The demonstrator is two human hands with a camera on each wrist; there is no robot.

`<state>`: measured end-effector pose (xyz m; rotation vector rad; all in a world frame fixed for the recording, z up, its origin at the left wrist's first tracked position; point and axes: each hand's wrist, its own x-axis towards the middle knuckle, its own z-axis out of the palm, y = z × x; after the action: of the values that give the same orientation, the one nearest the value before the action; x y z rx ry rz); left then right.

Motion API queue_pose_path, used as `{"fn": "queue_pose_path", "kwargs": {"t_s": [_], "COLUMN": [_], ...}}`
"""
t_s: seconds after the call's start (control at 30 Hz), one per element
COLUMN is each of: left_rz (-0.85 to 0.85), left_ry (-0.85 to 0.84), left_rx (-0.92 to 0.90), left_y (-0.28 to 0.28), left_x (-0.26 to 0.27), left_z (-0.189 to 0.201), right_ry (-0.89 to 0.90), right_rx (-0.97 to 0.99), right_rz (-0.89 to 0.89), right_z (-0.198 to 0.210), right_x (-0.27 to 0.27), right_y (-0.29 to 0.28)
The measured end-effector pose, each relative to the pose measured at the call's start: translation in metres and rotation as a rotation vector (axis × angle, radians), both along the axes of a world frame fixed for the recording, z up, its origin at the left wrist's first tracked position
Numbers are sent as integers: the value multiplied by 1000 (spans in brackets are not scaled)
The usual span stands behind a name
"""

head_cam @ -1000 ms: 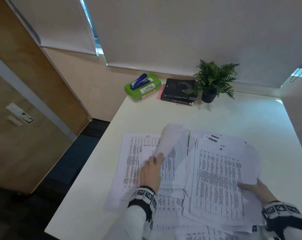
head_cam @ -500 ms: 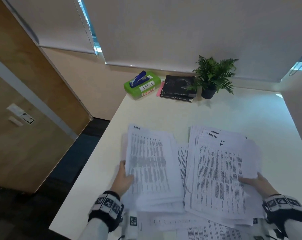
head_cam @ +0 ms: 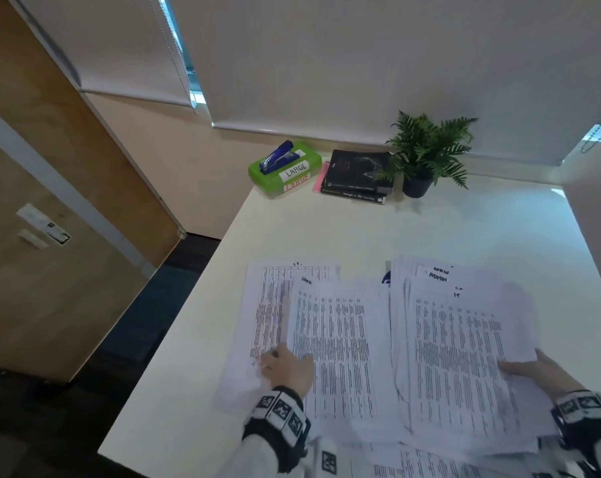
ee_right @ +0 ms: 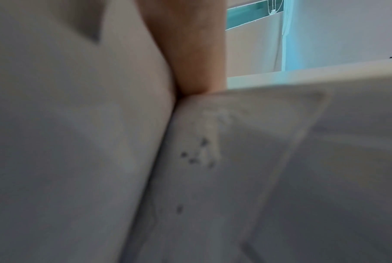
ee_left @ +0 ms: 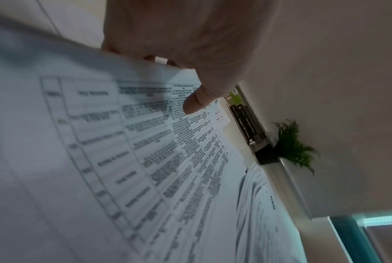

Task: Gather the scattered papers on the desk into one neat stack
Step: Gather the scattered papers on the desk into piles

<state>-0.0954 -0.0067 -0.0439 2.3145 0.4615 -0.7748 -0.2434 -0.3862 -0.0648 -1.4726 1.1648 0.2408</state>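
Printed white papers cover the near part of the white desk (head_cam: 430, 229). My left hand (head_cam: 285, 365) pinches the left edge of a bundle of sheets (head_cam: 333, 350), thumb on top and fingers underneath, as the left wrist view shows with the thumb (ee_left: 197, 101) on the print (ee_left: 145, 160). A single sheet (head_cam: 264, 305) lies flat under and left of that bundle. My right hand (head_cam: 533, 369) holds the right edge of the thicker stack (head_cam: 457, 357), thumb on top. In the right wrist view only blurred paper (ee_right: 212, 160) shows.
More loose sheets (head_cam: 430, 464) lie at the near edge under both piles. At the back stand a green box with a blue stapler (head_cam: 285, 167), dark books (head_cam: 357, 177) and a potted plant (head_cam: 426, 150). The desk's left edge drops to the floor.
My left hand took up a bundle of sheets and carried it right, up against the right stack, baring one sheet on the left. The right hand has kept its hold.
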Motion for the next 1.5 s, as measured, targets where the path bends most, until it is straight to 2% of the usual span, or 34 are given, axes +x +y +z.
{"fn": "queue_pose_path", "kwargs": {"t_s": [0.1, 0.2, 0.23, 0.3, 0.47, 0.53, 0.63, 0.73, 0.87, 0.9, 0.97, 1.07, 1.2, 1.27, 1.37, 1.5], "left_rz": [112, 213, 193, 41, -292, -291, -226, -229, -224, -173, -26, 79, 22, -58, -180, -289], "left_ry": [13, 57, 84, 108, -131, -179, -196, -109, 68, 75, 68, 77, 109, 62, -48, -324], "left_rx": [26, -47, -64, -44, -105, -189, -243, -164, 271, 309, 285, 253, 203, 184, 52, 3], "left_y": [-6, 4, 7, 8, 1, 14, 46, 74, 82, 77, 65, 55, 60, 64, 71, 83], "left_x": [4, 9, 10, 8, -5, 4, 40, 79, 101, 101, 99, 100, 108, 111, 110, 105], "left_z": [4, -3, -5, -7, 10, 29, 55, 60, 22, 12, -1, -9, -12, -15, -16, 22], "right_ry": [35, 50, 68, 98, 100, 106, 97, 93, 84, 84, 75, 67, -14, -67, -128, -262], "right_rx": [-16, -7, -13, -31, -74, -91, -90, -80, -95, -87, -83, -102, -88, -102, -126, -28], "right_rz": [14, -14, -8, -22, 24, 36, 31, 42, 14, -2, -1, 7, -18, -23, -25, -39], "right_z": [11, 18, 17, 11, -15, -26, -4, 4, 0, 1, 7, 3, 9, 15, 22, 48], "right_x": [7, 9, 9, 6, 0, -1, 4, 8, 7, 8, 10, 10, 9, 8, 5, 3], "right_y": [11, 15, 14, 10, -9, -15, 2, 9, 6, 8, 13, 13, 20, 24, 23, 28]}}
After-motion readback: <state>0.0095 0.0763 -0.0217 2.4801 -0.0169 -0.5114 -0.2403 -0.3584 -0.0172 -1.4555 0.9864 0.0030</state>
